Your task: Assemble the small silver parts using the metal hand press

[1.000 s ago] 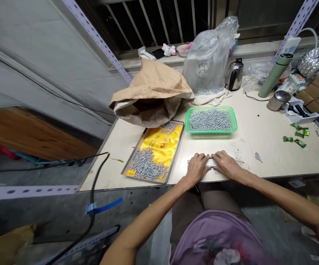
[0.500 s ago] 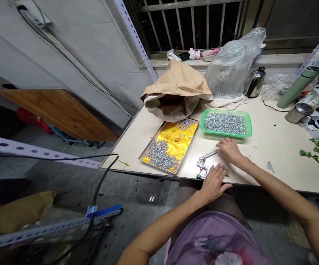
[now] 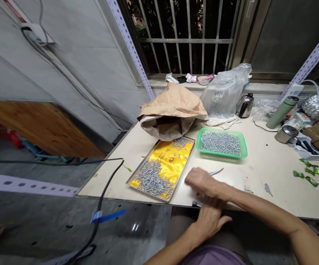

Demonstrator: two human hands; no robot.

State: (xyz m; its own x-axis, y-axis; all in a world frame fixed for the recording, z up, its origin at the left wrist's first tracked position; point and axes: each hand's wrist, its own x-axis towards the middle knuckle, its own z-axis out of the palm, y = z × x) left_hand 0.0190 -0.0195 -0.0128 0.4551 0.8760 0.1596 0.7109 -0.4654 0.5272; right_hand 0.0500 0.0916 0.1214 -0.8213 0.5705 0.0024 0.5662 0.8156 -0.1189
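Observation:
My right hand (image 3: 203, 183) hangs over a small silvery metal lever tool near the front edge of the table, its fingers curled and slightly blurred. Whatever those fingers hold is hidden. Behind the hand, the lever (image 3: 216, 172) of the tool sticks out, and one dark end of the tool (image 3: 196, 204) shows at the table edge. My left hand (image 3: 210, 218) lies at the edge below the right one, thumb stretched out, its fingers mostly covered. To the left, a shallow tray (image 3: 173, 198) lined with yellow cloth (image 3: 173, 165) carries many small metal pins (image 3: 152, 178).
A green basket (image 3: 221, 155) full of similar metal pieces stands behind my hands. Further back are an open brown paper bag (image 3: 173, 103), a plastic bag (image 3: 222, 92) and a steel jug (image 3: 244, 105). On the right are a green flask (image 3: 282, 112) and green wrappers (image 3: 311, 181).
My right hand has moved left from beside the lever's end to over the tool, crossing above my left hand. The view has tilted up, so the table appears lower.

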